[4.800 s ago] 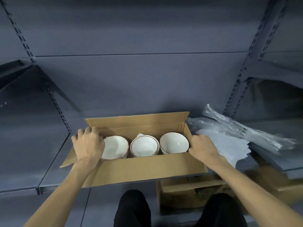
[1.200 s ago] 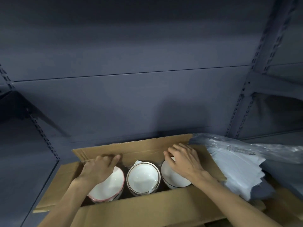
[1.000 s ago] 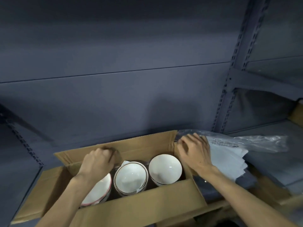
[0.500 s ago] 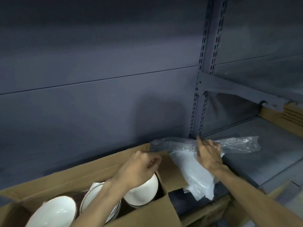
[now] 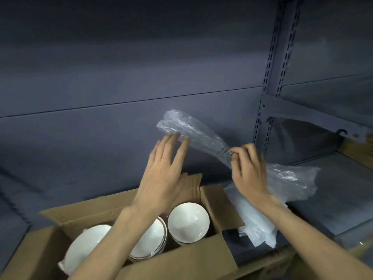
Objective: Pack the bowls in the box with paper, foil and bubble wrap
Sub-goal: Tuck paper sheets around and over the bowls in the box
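Observation:
An open cardboard box [image 5: 177, 265] sits on the shelf at the bottom. It holds three white bowls side by side: a left bowl [image 5: 84, 247], a middle bowl [image 5: 149, 241] partly under my forearm, and a right bowl [image 5: 188, 222]. My right hand [image 5: 249, 171] grips the middle of a clear plastic wrap bundle [image 5: 193, 130] and holds it in the air, slanted up to the left. My left hand [image 5: 165, 174] hovers above the box with its fingers spread, the fingertips touching the bundle's upper end.
A stack of white paper sheets [image 5: 254, 221] lies on the grey shelf [image 5: 333, 199] just right of the box. A perforated metal upright [image 5: 272, 73] rises at the right. A brown box edge [image 5: 357, 150] shows at the far right.
My right hand has closed on the plastic bundle and lifted it off the shelf. My left hand has risen from the box toward the bundle. The view has swung right.

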